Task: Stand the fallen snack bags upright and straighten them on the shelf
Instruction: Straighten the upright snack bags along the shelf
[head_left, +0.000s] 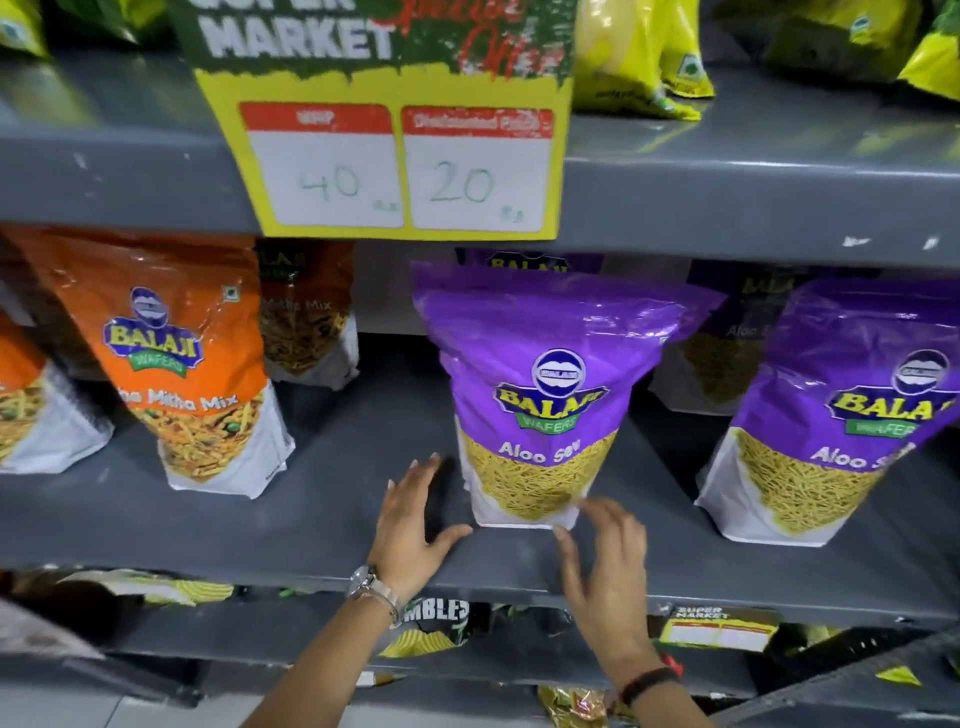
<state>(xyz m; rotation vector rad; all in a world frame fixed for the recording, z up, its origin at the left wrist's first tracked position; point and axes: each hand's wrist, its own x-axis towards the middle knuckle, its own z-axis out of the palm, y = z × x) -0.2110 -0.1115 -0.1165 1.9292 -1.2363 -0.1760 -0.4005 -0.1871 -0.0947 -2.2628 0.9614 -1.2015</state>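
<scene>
Standing upright near the front edge of the grey metal shelf (322, 514), the purple plastic Aloo Sev snack bag (540, 395) has an open, empty hand at each lower corner: left hand (413, 519) just beside it, right hand (605, 566) blurred, contact unclear.

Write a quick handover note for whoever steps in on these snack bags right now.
Left hand: open, flat on the middle shelf, just left of the centre purple Aloo Sev bag.
Right hand: open, blurred, at that bag's lower right corner; contact unclear.
Done: centre bag stands upright.
Left: the right purple bag and the orange Mix bag lean; straighten them.
</scene>
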